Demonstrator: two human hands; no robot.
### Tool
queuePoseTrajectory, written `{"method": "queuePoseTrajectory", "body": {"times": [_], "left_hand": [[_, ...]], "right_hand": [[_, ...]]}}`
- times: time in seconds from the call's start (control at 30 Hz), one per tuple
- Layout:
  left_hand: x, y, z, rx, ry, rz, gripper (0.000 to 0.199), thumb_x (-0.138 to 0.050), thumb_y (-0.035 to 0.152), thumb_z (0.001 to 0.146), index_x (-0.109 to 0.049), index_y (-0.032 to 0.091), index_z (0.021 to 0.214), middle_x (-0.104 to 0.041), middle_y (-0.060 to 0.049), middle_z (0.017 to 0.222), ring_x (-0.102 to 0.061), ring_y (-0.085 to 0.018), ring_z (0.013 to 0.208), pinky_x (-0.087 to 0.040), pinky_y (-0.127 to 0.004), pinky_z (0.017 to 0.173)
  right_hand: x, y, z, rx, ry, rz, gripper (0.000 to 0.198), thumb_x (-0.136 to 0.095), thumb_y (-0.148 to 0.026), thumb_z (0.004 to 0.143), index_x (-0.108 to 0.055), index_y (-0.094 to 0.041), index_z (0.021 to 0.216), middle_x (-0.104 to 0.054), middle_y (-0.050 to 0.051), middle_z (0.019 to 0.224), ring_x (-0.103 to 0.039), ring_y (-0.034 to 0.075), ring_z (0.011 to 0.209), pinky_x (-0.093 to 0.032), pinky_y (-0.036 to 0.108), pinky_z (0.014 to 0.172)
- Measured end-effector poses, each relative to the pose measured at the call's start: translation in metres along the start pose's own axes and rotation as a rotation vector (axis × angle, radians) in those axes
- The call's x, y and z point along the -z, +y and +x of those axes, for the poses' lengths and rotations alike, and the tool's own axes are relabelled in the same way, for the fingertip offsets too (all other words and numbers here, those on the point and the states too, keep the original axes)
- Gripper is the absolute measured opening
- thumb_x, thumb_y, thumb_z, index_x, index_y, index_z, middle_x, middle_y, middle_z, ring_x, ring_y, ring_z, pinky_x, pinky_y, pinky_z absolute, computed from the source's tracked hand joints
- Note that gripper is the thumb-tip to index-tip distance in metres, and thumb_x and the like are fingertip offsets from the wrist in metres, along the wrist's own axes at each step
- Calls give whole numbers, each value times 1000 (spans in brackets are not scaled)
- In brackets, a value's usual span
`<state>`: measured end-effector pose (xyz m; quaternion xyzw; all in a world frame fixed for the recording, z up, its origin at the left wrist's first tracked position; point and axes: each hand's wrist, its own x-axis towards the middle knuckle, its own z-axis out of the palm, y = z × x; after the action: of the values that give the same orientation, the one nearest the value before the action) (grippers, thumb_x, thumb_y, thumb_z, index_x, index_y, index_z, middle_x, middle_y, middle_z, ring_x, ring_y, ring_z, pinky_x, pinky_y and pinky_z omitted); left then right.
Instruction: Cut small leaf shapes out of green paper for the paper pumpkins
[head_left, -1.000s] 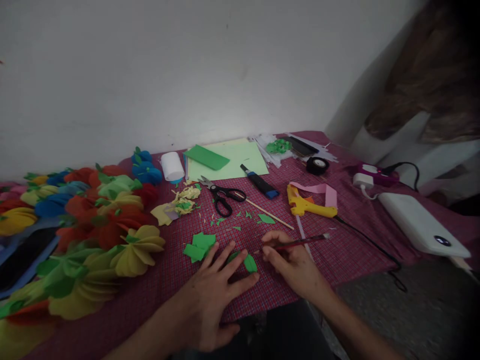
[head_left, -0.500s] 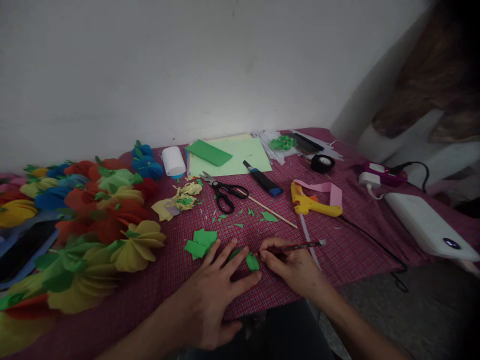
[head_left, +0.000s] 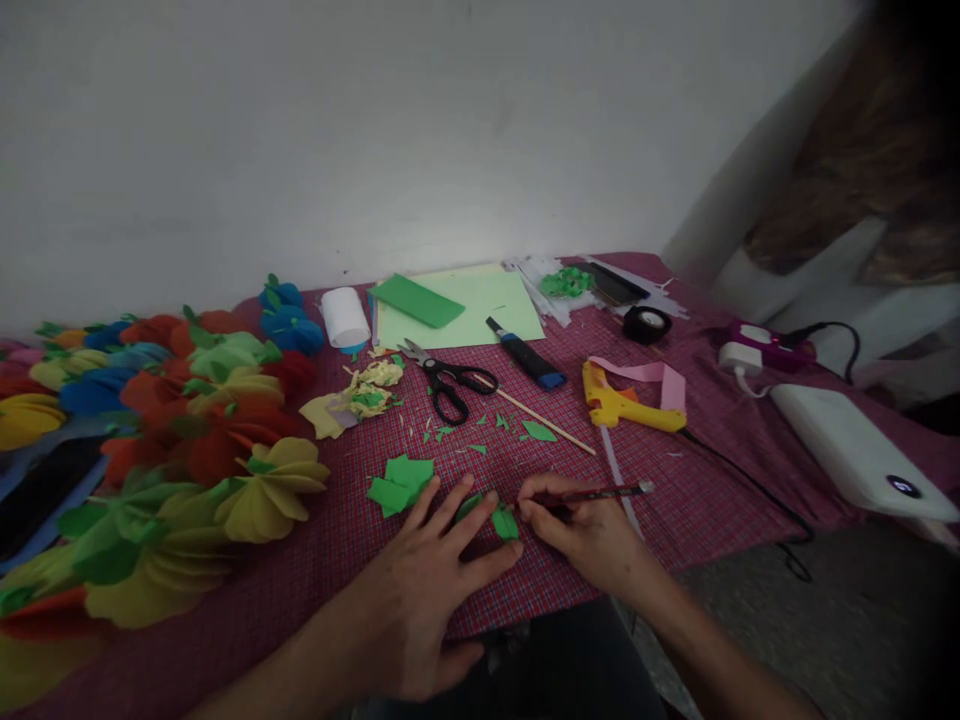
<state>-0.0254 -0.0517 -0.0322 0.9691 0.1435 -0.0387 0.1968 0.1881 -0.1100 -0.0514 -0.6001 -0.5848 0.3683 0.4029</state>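
Observation:
My left hand (head_left: 439, 580) lies flat with fingers spread, pressing a green paper leaf (head_left: 505, 520) onto the tablecloth. Part of the leaf is hidden under the fingers. In my right hand (head_left: 577, 525) a pencil (head_left: 607, 492) is pinched, its lower end at the leaf's right edge. Beside my left fingertips are several green paper pieces (head_left: 401, 484). A loose green leaf (head_left: 538, 431) and small green scraps lie beyond my hands. Black-handled scissors (head_left: 448, 382) rest with blades apart near a thin wooden stick (head_left: 544, 420).
Coloured paper pumpkins (head_left: 225, 420) fill the left side. At the back are paper sheets (head_left: 495, 305), a white roll (head_left: 346, 317) and a box cutter (head_left: 525, 357). To the right lie a yellow glue gun (head_left: 626, 405), black tape measure (head_left: 646, 324) and white power bank (head_left: 855, 450).
The pencil's upper end has tilted very slightly. My left hand stays in place on the leaf, and the camera view has shifted a little.

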Motion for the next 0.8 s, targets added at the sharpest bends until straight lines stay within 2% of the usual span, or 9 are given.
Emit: {"method": "queuePoseTrajectory", "body": {"times": [0.27, 0.4, 0.8], "left_hand": [[0, 0, -1, -7, 23, 3, 87, -66, 31, 62, -27, 31, 140, -10, -6, 153, -5, -40, 136, -1, -62, 105], [0, 0, -2, -12, 24, 3, 89, -66, 31, 62, -25, 34, 141, -8, -5, 154, -6, -40, 136, -2, -63, 105], [-1, 0, -2, -8, 25, -14, 90, -67, 31, 62, -24, 36, 141, -5, -4, 154, -7, -41, 136, -1, -63, 105]], "right_hand": [[1, -2, -3, -31, 97, 92, 12, -50, -21, 81, -60, -20, 74, -59, 0, 68, -57, 15, 66, -46, 25, 60], [-1, 2, -5, -39, 61, 97, 10, -52, -20, 79, -60, -20, 73, -60, 0, 67, -56, 16, 65, -46, 24, 58], [-2, 4, -5, -16, 14, 18, 11, -51, -19, 81, -62, -21, 78, -62, -1, 70, -60, 16, 69, -47, 24, 64]]}}
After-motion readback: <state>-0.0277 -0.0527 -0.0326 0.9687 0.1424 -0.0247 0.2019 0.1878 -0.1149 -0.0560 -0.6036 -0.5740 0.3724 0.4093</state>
